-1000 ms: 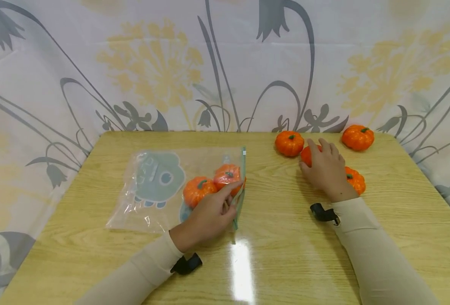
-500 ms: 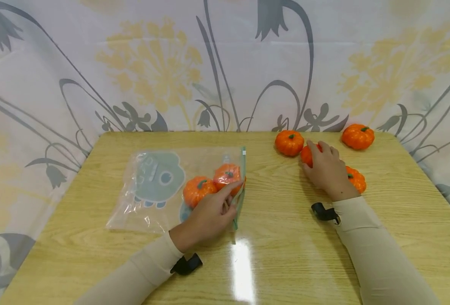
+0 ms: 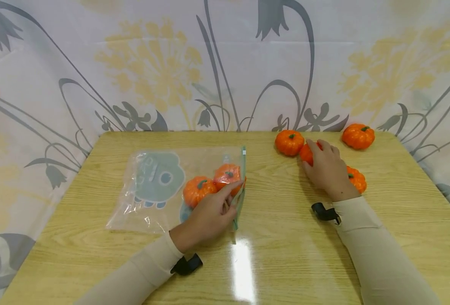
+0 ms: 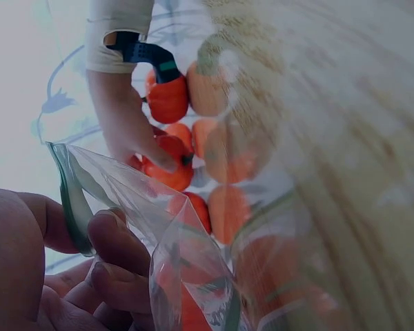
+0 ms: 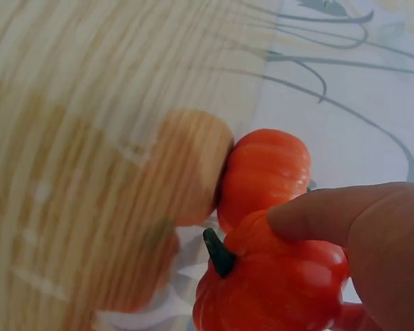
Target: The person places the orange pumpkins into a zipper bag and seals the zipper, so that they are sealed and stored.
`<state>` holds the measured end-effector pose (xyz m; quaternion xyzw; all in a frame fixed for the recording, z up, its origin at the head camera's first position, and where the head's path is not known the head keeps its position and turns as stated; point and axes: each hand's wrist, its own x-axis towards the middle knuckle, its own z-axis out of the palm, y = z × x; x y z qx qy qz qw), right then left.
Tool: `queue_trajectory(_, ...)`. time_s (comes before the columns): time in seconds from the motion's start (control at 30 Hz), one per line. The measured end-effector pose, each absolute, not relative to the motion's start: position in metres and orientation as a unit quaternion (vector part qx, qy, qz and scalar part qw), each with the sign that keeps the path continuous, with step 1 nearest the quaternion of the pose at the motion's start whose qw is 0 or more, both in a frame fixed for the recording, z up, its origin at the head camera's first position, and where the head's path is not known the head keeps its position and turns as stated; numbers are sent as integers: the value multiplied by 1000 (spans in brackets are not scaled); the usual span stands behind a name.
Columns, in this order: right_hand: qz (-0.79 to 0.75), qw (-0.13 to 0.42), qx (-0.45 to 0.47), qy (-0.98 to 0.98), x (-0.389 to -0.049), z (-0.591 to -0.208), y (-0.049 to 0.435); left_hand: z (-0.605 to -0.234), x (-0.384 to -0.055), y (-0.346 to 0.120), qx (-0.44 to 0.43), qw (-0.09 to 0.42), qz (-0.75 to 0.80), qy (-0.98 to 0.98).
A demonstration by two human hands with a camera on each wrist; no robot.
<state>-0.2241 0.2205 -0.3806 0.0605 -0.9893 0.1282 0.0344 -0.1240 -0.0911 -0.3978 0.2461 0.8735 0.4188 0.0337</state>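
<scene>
A small glossy orange ribbed pumpkin with a green stem (image 3: 306,155) is held under the curled fingers and thumb of the right hand (image 3: 327,171), on the right half of the pale wood-grain desk (image 3: 278,237); whether it has been lifted at all cannot be told. A similar orange pumpkin (image 3: 289,142) is seen just behind it, and two more, one by the far edge (image 3: 358,136) and one partly hidden by the wrist (image 3: 356,180), are left loose nearby.

Compared with a second ago, the right hand and its pumpkin have been shifted only slightly, so the grasp seems to be settled but the pumpkin not yet carried off. The clear plastic bag with a blue-green monster print (image 3: 156,169) has been kept in place, its green zip edge (image 3: 244,156) pinched by the left hand (image 3: 211,214). Two orange pumpkins (image 3: 199,192) are already enclosed there, so the work can be judged partly done.
</scene>
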Motion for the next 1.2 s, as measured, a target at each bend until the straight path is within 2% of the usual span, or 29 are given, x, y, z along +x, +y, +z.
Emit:
queue_trajectory(0.7,174,45,65,-982,-217,-366,208,-398,-124,-92,251,36,420,871)
queue_trajectory(0.97,263,16,84,-961,-216,-358,206,-396,-125,-91,247,38,420,872)
queue_trajectory(1.2,304,25,97,-947,-215,-355,202,-395,-124,-91,243,44,420,873)
